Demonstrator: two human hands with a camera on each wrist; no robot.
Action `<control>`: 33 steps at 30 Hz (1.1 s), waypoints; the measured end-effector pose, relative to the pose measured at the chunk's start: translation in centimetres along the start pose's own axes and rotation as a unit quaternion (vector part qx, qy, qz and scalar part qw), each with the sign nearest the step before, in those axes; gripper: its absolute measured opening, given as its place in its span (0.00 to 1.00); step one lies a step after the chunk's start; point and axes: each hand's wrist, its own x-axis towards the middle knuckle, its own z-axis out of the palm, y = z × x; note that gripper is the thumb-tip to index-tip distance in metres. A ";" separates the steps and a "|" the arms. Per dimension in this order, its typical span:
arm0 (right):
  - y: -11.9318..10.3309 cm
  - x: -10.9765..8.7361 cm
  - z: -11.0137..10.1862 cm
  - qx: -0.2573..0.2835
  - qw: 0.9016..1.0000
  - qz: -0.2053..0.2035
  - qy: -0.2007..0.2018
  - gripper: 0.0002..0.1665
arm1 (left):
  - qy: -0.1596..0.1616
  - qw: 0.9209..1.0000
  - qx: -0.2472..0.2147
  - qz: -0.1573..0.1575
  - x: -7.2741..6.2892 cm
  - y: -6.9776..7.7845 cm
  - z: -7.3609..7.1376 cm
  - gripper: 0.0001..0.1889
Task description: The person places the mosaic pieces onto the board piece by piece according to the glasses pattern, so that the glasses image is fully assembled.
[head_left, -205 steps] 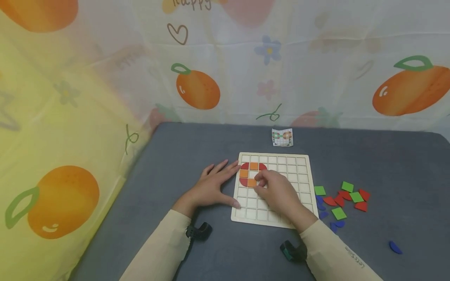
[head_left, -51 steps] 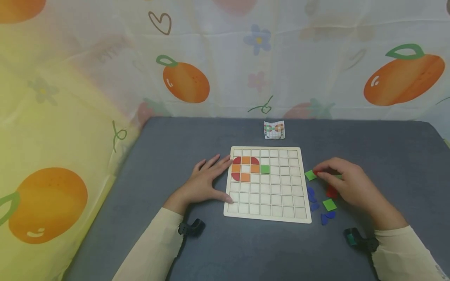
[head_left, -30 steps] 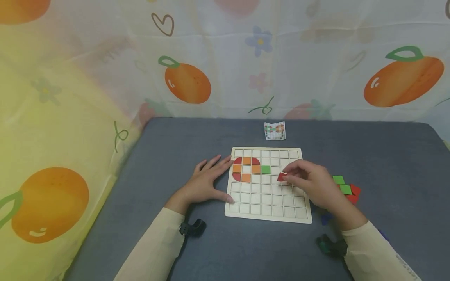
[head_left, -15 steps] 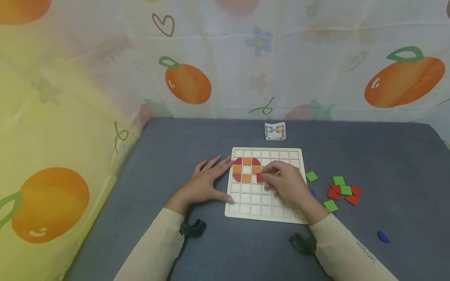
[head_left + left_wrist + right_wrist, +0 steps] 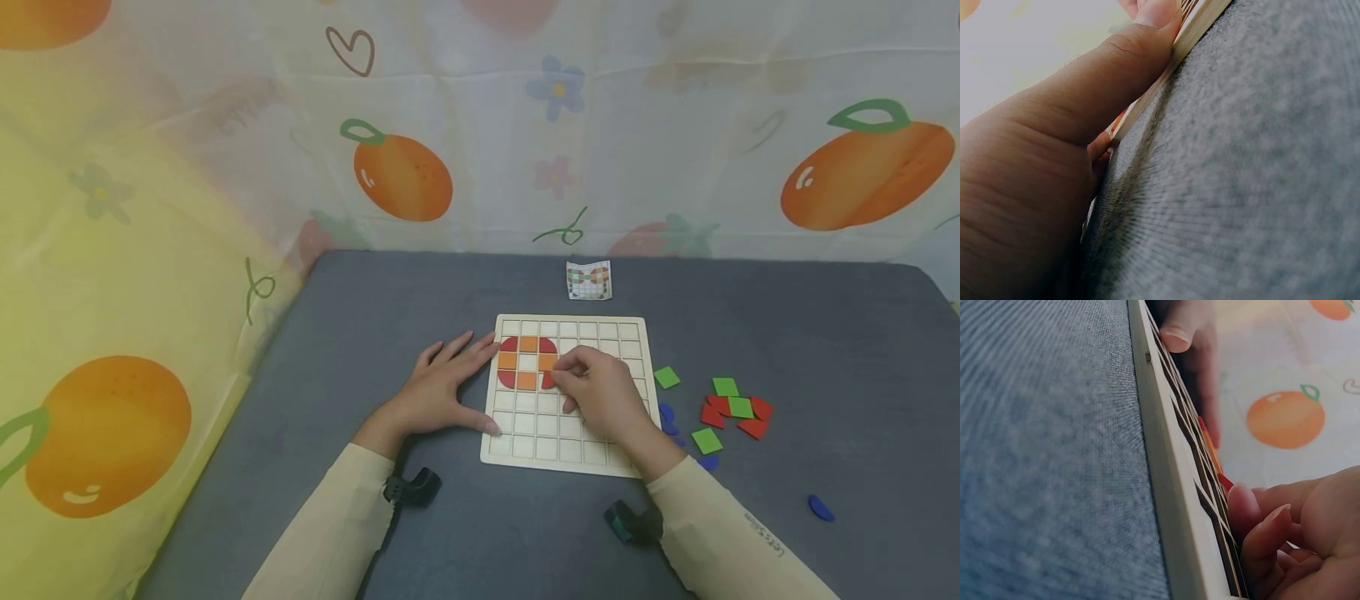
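A pale wooden grid board [image 5: 525, 450] lies on the table. On its upper left, red quarter-round tiles [image 5: 507, 379] and orange square tiles [image 5: 528, 343] form a ring. My right hand [image 5: 603, 392] pinches a red tile [image 5: 548, 381] between thumb and fingertips at the ring's lower right corner; in the right wrist view, its red edge [image 5: 1225, 482] shows at the fingertips. Whether it sits flat in its cell I cannot tell. My left hand [image 5: 438, 390] spreads along the board's left edge, thumb [image 5: 1129, 59] and fingertips touching it. The right hand covers part of the grid.
Right of the board lie loose green squares [image 5: 707, 441], red tiles [image 5: 752, 428] and blue pieces [image 5: 667, 419]. One blue piece [image 5: 821, 507] lies apart, nearer the front. A small printed pattern card [image 5: 589, 281] stands behind the board, before a fruit-print cloth [image 5: 480, 167].
My right hand picked a red tile from the loose pieces and carried it left to the ring's corner. Earlier, an orange and a green square were added. The left hand stays at the edge.
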 end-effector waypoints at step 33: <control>0.4 -0.7 -0.5 0.050 0.998 -0.040 -0.021 0.16 | -0.003 1.000 0.001 0.002 -0.2 0.0 -0.2 0.68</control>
